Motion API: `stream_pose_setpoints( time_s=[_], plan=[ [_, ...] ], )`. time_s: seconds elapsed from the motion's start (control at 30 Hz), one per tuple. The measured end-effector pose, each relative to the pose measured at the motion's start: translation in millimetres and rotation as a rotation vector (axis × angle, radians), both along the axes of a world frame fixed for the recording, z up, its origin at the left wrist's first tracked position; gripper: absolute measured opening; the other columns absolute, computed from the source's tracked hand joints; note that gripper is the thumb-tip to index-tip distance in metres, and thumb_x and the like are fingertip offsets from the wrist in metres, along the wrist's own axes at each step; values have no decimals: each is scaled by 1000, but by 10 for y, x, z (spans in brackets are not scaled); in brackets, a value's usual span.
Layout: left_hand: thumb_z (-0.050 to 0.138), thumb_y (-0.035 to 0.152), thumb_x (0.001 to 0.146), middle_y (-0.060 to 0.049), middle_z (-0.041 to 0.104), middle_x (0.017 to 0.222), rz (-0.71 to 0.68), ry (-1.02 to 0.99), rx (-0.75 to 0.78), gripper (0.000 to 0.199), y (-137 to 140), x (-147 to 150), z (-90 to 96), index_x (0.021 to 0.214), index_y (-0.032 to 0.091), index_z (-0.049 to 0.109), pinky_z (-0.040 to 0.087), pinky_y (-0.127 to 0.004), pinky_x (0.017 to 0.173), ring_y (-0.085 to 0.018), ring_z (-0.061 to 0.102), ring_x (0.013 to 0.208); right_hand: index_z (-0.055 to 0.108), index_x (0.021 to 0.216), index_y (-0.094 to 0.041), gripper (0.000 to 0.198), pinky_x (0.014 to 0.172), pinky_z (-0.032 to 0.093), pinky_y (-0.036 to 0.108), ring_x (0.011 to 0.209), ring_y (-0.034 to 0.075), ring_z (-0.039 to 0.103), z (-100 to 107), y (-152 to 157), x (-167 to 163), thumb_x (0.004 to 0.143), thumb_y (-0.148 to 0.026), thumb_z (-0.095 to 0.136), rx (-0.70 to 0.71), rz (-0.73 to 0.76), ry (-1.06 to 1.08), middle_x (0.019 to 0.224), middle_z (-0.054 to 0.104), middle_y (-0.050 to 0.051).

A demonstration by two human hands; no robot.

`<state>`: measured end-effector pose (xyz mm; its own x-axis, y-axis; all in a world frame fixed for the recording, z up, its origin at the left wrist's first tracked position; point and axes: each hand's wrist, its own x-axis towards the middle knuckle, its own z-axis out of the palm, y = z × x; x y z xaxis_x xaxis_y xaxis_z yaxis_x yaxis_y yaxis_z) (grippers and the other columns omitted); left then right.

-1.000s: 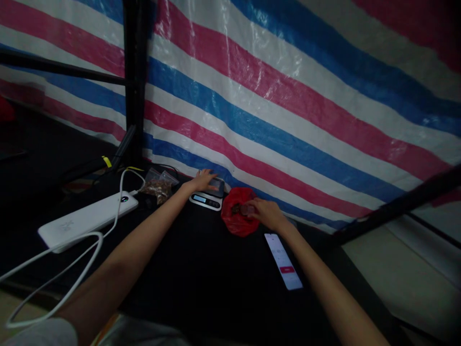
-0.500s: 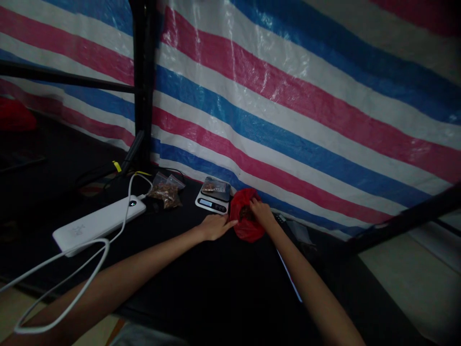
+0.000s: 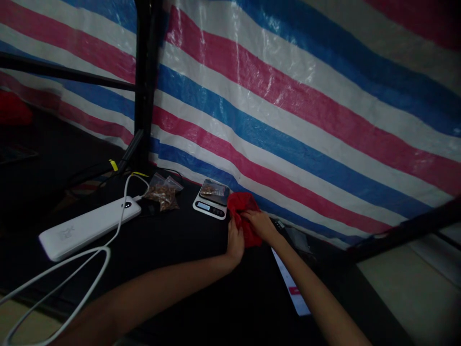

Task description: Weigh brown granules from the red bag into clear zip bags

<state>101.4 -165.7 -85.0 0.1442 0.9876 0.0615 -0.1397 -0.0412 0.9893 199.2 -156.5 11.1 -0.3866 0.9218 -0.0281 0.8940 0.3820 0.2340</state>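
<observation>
A red plastic bag (image 3: pixel 240 201) stands on the black surface just right of a small white digital scale (image 3: pixel 200 206). My left hand (image 3: pixel 236 240) is closed on the near left edge of the bag. From the right, my right hand (image 3: pixel 260 223) has its fingers closed at the bag's mouth; their tips are partly hidden in the red folds. On the scale's dark plate lies a small clear zip bag (image 3: pixel 212 190) with brown bits in it. What the red bag holds is hidden now.
Filled zip bags (image 3: pixel 163 194) lie left of the scale. A white power bank (image 3: pixel 90 226) with a looping white cable (image 3: pixel 97 250) is further left. Under my right forearm lies a lit phone-like screen (image 3: pixel 291 283). A striped plastic sheet (image 3: pixel 273 125) hangs behind, beside a black post (image 3: pixel 144 86).
My left hand has turned upward and closed on the bag's edge. My right hand has shifted slightly down, and the bag's mouth has folded over its brown contents. The view moved slightly.
</observation>
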Motion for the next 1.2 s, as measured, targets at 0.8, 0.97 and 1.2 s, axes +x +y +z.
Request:
stream_pose_setpoints(
  time_s=[0.8, 0.97, 1.2],
  plan=[
    [27, 42, 86, -12, -3, 143, 39, 110, 140, 66, 29, -124, 307, 136, 9, -1, 3, -35, 109, -19, -5, 132, 55, 108, -15, 43, 81, 46, 32, 92, 19, 59, -278, -9, 439, 66, -23, 50, -13, -318, 1212, 109, 60, 10],
    [32, 37, 87, -11, 6, 143, 61, 360, 690, 60, 459, -523, 677, 136, 15, 7, 12, -37, 108, -19, 5, 132, 55, 109, -16, 46, 71, 47, 32, 78, 19, 61, -195, -22, 546, 67, -34, 58, 56, -327, 1192, 96, 65, 8],
    [52, 46, 74, -22, 31, 133, -330, 970, 843, 68, 1556, -1164, 801, 126, 6, 36, 26, -42, 100, -30, 28, 124, 55, 108, -16, 47, 66, 46, 32, 70, 17, 57, 124, -32, 484, 66, -38, 60, 231, -347, 1094, 90, 64, 6]
  ],
)
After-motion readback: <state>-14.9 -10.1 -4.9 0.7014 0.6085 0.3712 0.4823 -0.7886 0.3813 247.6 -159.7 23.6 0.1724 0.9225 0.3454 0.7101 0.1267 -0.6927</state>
